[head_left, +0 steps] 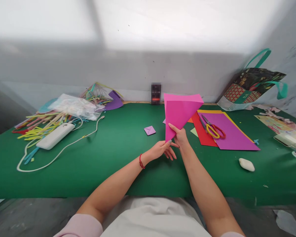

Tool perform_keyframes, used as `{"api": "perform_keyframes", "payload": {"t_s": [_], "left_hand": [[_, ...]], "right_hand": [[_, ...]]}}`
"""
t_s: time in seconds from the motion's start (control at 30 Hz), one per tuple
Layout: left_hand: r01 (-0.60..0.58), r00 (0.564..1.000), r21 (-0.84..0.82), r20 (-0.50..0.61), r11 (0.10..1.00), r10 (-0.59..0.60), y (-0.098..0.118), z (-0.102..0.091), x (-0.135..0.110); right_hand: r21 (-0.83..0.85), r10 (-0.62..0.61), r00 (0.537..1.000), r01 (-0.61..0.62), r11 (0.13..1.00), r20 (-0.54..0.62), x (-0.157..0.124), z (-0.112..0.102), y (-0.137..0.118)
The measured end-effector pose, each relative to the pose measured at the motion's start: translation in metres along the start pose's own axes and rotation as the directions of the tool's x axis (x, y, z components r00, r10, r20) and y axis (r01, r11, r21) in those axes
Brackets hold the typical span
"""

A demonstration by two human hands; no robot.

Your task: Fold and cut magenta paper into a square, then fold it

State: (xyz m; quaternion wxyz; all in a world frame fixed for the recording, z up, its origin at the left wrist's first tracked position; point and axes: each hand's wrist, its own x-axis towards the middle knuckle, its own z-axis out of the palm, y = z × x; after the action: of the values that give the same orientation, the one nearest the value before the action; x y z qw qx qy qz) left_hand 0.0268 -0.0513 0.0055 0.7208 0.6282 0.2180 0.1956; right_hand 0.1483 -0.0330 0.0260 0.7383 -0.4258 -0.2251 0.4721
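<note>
A bright pink sheet of paper (179,113), loosely folded over into a triangle-like shape, is held upright above the table. My right hand (180,136) grips its lower right edge, thumb on the near face and the other fingers mostly hidden behind. At the bottom corner, my left hand (162,149) has its thumb against the paper, with several fingers loosely extended underneath. A small folded lilac paper square (150,130) lies on the green table to the left of the pink sheet.
To the right, scissors (213,128) rest on purple paper (234,133) and red paper (204,140). A white case (246,164) lies nearer. Paper strips (39,126), a white power bank (55,135) and its cable are at left. A bag (249,87) stands back right.
</note>
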Motion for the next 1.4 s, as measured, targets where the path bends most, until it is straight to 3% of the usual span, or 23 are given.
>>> {"api": "perform_keyframes", "payload": {"t_s": [0.27,0.5,0.67,0.83,1.0,1.23,1.4], "left_hand": [[0.006,1.000,-0.046,0.012,0.999,-0.005,0.002,0.000,-0.002],[0.008,0.998,0.028,-0.059,1.000,-0.006,-0.002,0.002,0.000],[0.019,1.000,0.082,-0.026,0.996,-0.017,0.009,-0.006,-0.003],[0.016,0.991,-0.020,-0.136,1.000,-0.019,0.013,-0.017,0.000],[-0.009,0.976,-0.022,-0.217,1.000,0.004,0.007,-0.013,0.003],[-0.009,0.950,0.009,-0.311,1.000,0.012,0.013,-0.009,0.001],[0.015,0.963,-0.004,-0.269,1.000,-0.016,0.012,-0.012,0.002]], "right_hand": [[0.020,-0.003,1.000,0.003,1.000,-0.020,0.001,-0.001,-0.003],[-0.006,-0.014,1.000,0.014,1.000,-0.022,0.003,-0.001,-0.001],[-0.041,-0.041,0.999,0.041,0.998,-0.008,0.003,-0.004,-0.001],[-0.180,-0.018,0.998,0.028,0.983,0.061,-0.001,-0.003,0.005],[-0.282,-0.055,0.997,0.070,0.957,0.060,-0.008,0.002,0.010],[-0.220,-0.057,0.997,0.068,0.973,0.056,-0.011,0.007,0.009],[-0.192,-0.035,0.998,0.046,0.980,0.058,-0.013,0.008,0.008]]}}
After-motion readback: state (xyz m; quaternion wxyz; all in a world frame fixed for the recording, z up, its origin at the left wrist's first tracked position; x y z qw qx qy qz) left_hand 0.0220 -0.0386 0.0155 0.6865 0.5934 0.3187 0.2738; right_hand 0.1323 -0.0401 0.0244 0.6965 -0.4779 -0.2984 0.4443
